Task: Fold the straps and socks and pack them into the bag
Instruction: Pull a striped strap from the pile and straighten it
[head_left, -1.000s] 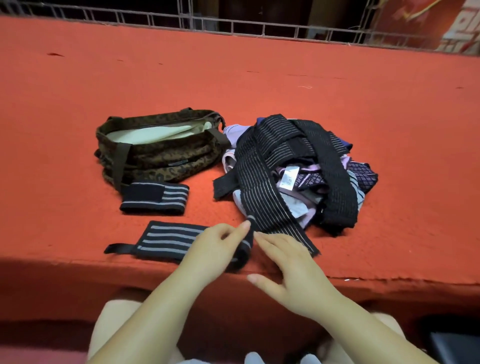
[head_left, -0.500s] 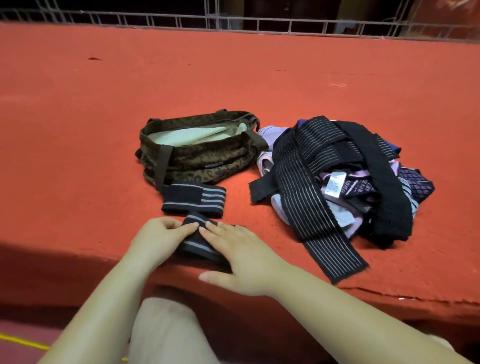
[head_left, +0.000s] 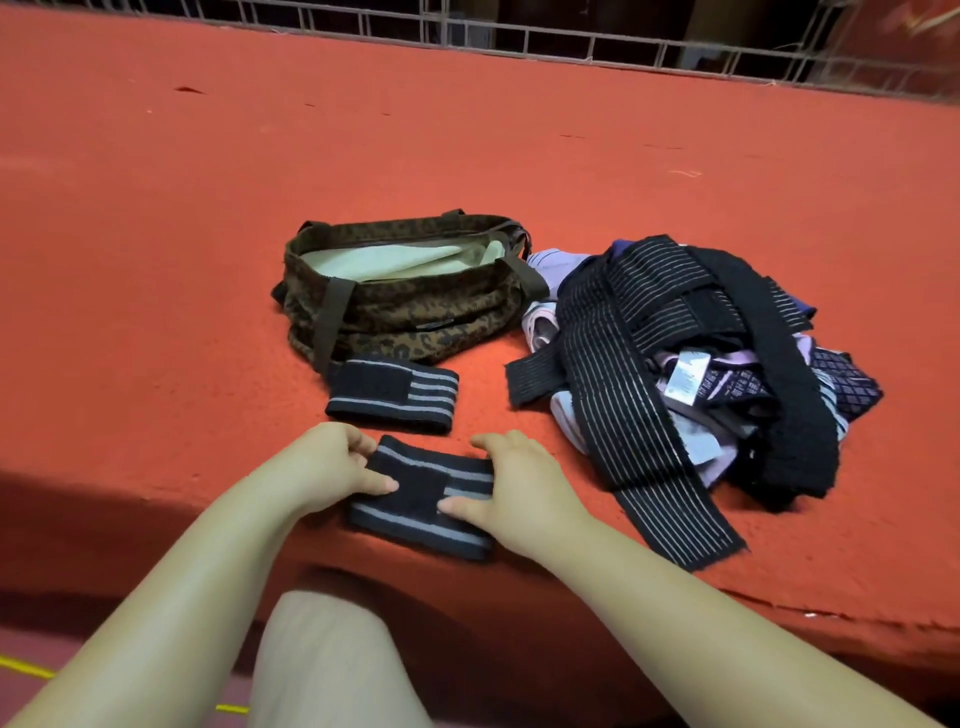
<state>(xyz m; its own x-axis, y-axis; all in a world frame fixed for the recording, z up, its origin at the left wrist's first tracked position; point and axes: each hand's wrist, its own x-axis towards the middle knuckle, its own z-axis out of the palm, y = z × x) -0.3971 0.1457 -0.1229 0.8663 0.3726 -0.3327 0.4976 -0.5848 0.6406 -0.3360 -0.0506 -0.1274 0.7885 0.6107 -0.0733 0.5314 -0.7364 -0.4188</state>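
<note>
- Straps first: we count two folded ones, black with grey stripes. The near strap (head_left: 422, 503) lies at the front edge of the red table (head_left: 156, 218); the far strap (head_left: 392, 393) lies just behind it, apart from it and just in front of the bag (head_left: 410, 306).
- Two hands are on the near strap. Our left hand (head_left: 332, 465) pinches its left end, thumb on top and fingers curled at the end. Our right hand (head_left: 511, 480) grips the right end, thumb pressed on the top face, the other fingers curled over the end.
- One bag, brown with a leopard pattern, stands open at the top, pale lining showing, dark handles hanging down its front.
- One pile (head_left: 691, 364) lies right of the bag, touching it. In it we see several long black unfolded bands with thin pale stripes, one (head_left: 670, 483) trailing toward the front edge, over purple, lilac and checked socks; we cannot count the socks.
- Edges: the near strap overlaps the table's front lip. A wire fence (head_left: 571, 44) runs along the far edge.
- Room: broad bare red surface lies left of the bag and behind it; the ground between the near strap and the pile is narrow.
</note>
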